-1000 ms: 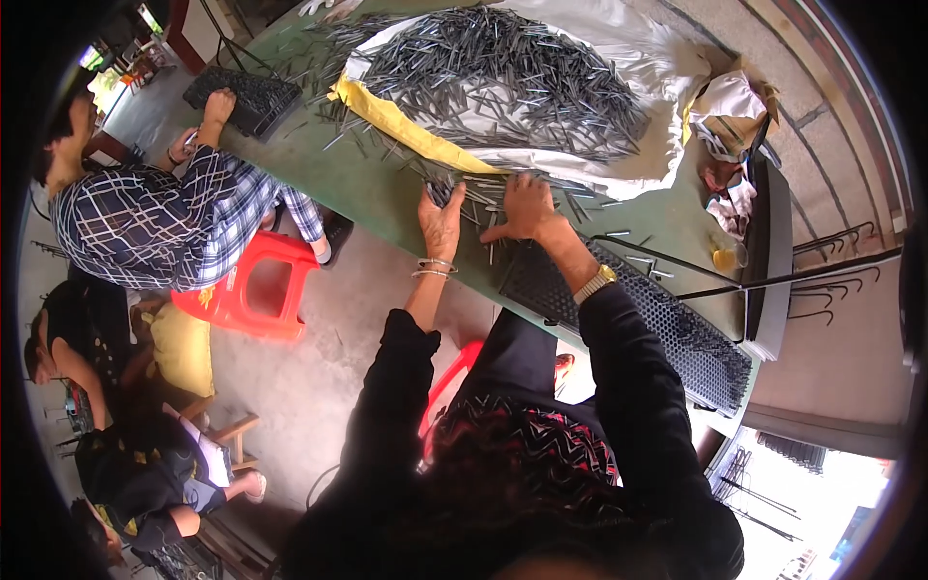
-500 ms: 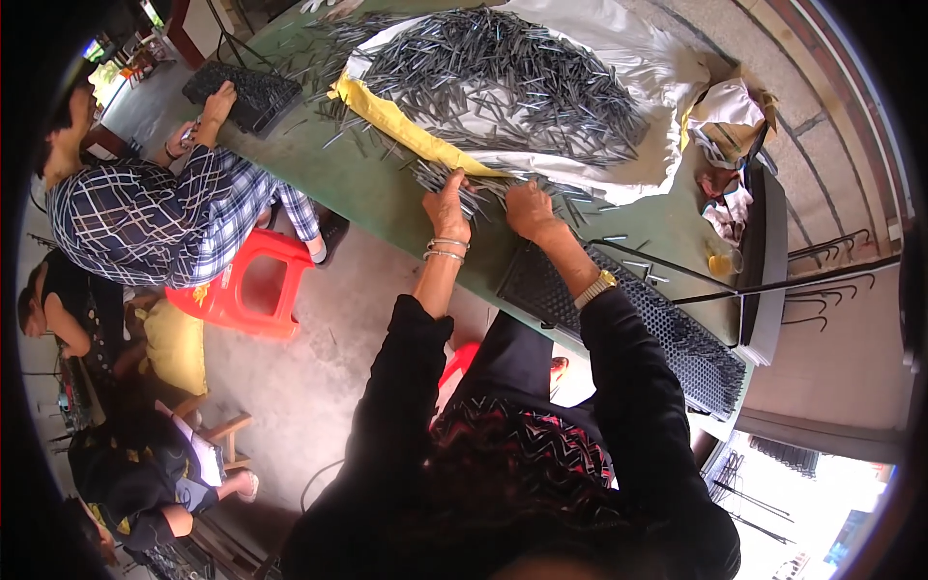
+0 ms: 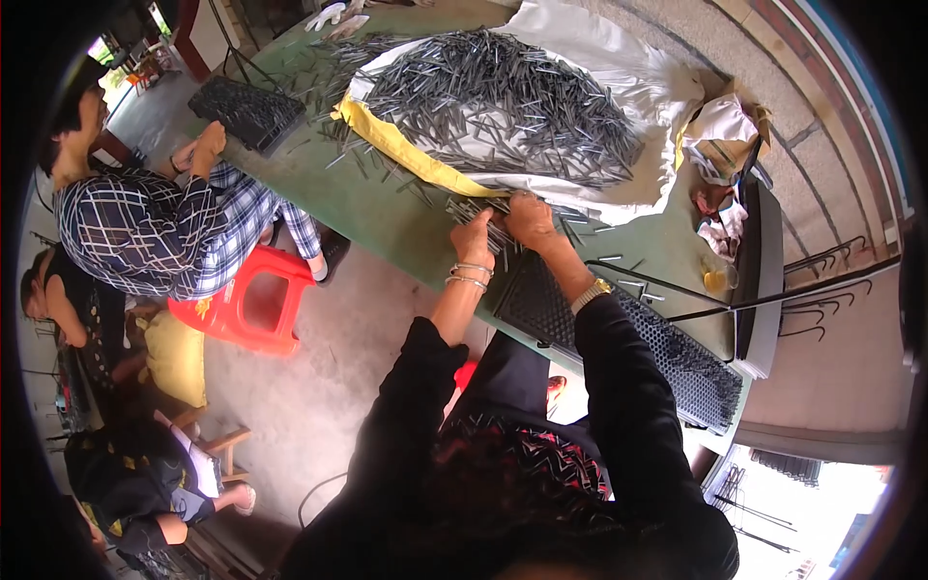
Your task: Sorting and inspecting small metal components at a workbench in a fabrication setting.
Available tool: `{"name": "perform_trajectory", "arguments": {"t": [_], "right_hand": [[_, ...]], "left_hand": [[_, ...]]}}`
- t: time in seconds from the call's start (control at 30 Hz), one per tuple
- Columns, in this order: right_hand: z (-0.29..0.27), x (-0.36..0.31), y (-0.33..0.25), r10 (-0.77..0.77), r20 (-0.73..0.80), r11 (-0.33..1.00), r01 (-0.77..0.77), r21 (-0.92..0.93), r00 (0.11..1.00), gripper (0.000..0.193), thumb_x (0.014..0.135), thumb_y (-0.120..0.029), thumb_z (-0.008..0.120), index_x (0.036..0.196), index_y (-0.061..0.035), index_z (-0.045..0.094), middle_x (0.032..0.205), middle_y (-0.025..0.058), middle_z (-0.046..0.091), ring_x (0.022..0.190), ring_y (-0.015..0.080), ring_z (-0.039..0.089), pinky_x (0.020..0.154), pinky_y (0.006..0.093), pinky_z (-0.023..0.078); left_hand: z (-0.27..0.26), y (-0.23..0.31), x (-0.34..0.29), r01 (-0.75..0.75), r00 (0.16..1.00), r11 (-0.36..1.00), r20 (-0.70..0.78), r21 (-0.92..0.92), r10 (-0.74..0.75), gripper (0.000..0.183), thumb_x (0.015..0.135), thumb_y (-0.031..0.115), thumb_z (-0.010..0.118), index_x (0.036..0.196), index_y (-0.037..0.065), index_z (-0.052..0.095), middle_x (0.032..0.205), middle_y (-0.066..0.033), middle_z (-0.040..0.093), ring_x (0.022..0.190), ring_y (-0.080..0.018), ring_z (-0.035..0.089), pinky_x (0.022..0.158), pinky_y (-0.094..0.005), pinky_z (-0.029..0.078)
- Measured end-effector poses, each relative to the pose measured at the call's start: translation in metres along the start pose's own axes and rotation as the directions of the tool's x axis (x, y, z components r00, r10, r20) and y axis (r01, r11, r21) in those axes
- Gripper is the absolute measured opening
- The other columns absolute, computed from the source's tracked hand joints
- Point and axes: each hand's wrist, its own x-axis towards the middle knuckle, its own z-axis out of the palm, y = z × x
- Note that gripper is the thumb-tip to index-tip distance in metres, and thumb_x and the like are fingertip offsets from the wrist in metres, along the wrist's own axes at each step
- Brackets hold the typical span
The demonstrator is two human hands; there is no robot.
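My left hand (image 3: 474,238) is closed on a bunch of thin grey metal rods (image 3: 471,207) at the near edge of the green table (image 3: 387,227). Right beside it, my right hand (image 3: 530,221) has its fingers curled round rods too; its fingertips are partly hidden. Just beyond both hands lies a white sack (image 3: 652,201) with a yellow edge, opened flat and heaped with many more of these rods (image 3: 570,106). A long black tray full of small holes (image 3: 546,300) sits below my right forearm, its far right part holding dark pieces.
Loose rods (image 3: 633,280) lie right of my hands. A cup of amber liquid (image 3: 717,275) and crumpled cloths (image 3: 723,217) are at the right. On the left, a seated person (image 3: 135,227) is near another black tray (image 3: 246,111) and a red stool (image 3: 256,300). Other people sit behind.
My left hand has moved right and nearer to me, bringing its rods against my right hand. My right hand has barely shifted. The person at the left has drawn their hand back from the tray.
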Motion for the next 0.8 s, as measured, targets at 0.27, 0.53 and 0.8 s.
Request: {"name": "perform_trajectory", "arguments": {"t": [0.27,0.53,0.8], "right_hand": [[-0.007,0.018,0.025,-0.034,0.122,0.960,-0.002,0.281,0.992,0.025,0.073,-0.023,0.062,0.085,-0.0013,0.068,0.083,0.0211,0.067,0.084,0.0359,0.065,0.074,0.0399,0.051],[-0.016,-0.004,-0.005,-0.038,-0.048,0.962,0.049,0.270,0.998,0.022,0.074,-0.022,0.063,0.085,-0.0037,0.067,0.080,0.0212,0.066,0.081,0.0375,0.064,0.071,0.0422,0.051],[-0.021,-0.025,-0.023,-0.080,-0.234,0.986,0.111,0.122,0.969,0.010,0.079,-0.010,0.056,0.080,-0.0037,0.064,0.087,0.0216,0.061,0.079,0.0393,0.063,0.071,0.0469,0.052]], "left_hand": [[0.006,-0.022,0.026,0.187,0.967,0.942,0.221,-0.280,-0.127,0.010,0.079,0.000,0.066,0.082,-0.008,0.060,0.078,-0.0139,0.064,0.062,-0.0248,0.063,0.057,-0.0363,0.055],[0.002,-0.029,0.042,0.201,0.975,0.931,0.158,-0.306,-0.159,0.014,0.079,0.005,0.071,0.089,-0.001,0.063,0.085,-0.0073,0.064,0.070,-0.0183,0.062,0.063,-0.0336,0.052],[-0.007,-0.028,0.037,0.327,0.824,0.881,0.560,-0.343,-0.087,0.020,0.085,0.024,0.070,0.096,0.008,0.063,0.092,0.0001,0.064,0.084,-0.0124,0.060,0.078,-0.0276,0.050]]}}
